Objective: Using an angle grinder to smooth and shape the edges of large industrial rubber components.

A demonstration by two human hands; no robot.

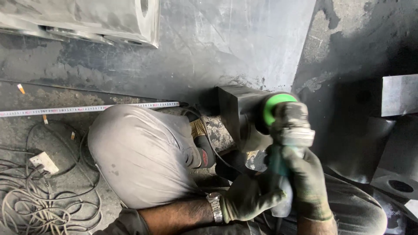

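Note:
I hold a green-and-grey angle grinder [285, 126] over a dark steel block [237, 111] that stands on the floor beside a large steel plate [217, 48]. My right hand [307, 180], in a dirty green glove, grips the grinder's body from above. My left hand [246, 200], also gloved and with a metal wristwatch, holds the tool's lower end. The grinder's head looks motion-blurred and touches the block's near edge. My bent left knee [139, 152] in grey trousers fills the middle of the view.
A measuring tape [87, 108] lies stretched across the floor at left. Tangled cables and a white plug strip [43, 162] lie at lower left. A pale steel piece [109, 19] sits at upper left, and more steel parts [398, 130] with a hole stand at right.

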